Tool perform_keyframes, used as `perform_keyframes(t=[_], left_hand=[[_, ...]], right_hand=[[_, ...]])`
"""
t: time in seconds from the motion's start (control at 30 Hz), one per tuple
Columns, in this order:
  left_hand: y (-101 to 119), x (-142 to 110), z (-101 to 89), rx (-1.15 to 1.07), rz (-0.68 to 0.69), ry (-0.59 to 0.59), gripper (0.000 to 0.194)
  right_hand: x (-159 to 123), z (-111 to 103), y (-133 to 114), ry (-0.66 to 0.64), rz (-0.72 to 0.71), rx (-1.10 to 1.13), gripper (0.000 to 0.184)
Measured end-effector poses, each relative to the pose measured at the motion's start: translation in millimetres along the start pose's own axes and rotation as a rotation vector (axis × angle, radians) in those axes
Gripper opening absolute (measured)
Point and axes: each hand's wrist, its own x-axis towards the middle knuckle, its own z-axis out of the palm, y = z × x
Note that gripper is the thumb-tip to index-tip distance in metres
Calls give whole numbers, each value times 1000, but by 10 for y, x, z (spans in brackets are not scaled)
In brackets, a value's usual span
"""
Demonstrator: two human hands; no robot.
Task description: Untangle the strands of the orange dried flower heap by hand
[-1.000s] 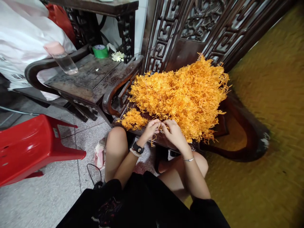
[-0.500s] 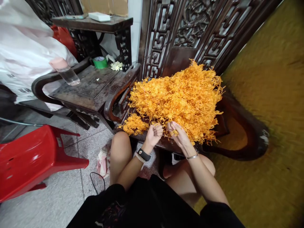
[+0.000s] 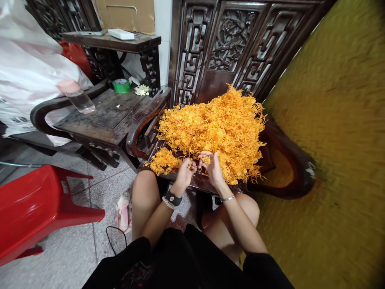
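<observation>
A large heap of bright orange, stringy sprigs with small flower-like tips (image 3: 216, 128) lies on the dark carved wooden chair seat in front of me. A smaller orange pile (image 3: 164, 161) sits to its left, near the seat's front edge. My left hand (image 3: 185, 172), wearing a black band and a beaded bracelet, has its fingers curled in a pinch on a bit of orange sprig. Close beside it, my right hand (image 3: 213, 165) holds another orange piece between curved fingers, its thumb raised. Whether both hands share one sprig I cannot tell.
On the left stands a wooden chair (image 3: 99, 120) bearing a clear bottle (image 3: 78, 98) and green tape (image 3: 121, 85). A red plastic stool (image 3: 39, 208) is at lower left. White bags (image 3: 30, 68) are behind it. A side table (image 3: 132, 43) carries a white box (image 3: 121, 34).
The whole view has shifted, with everything a little further left. My right hand has opened its fingers somewhat, its thumb now up, and orange bits show in both hands.
</observation>
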Motion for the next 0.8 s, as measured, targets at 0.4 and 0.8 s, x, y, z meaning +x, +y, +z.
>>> perform_keyframes(t=[0.4,0.8], left_hand=[[-35,-123,16,607,379,-109,23],[83,-53,-89,904,652,-156,34]], right_hand=[[-17,-10,170,86,-309,-332,30],[-124,97,164,344,-476,-596,25]])
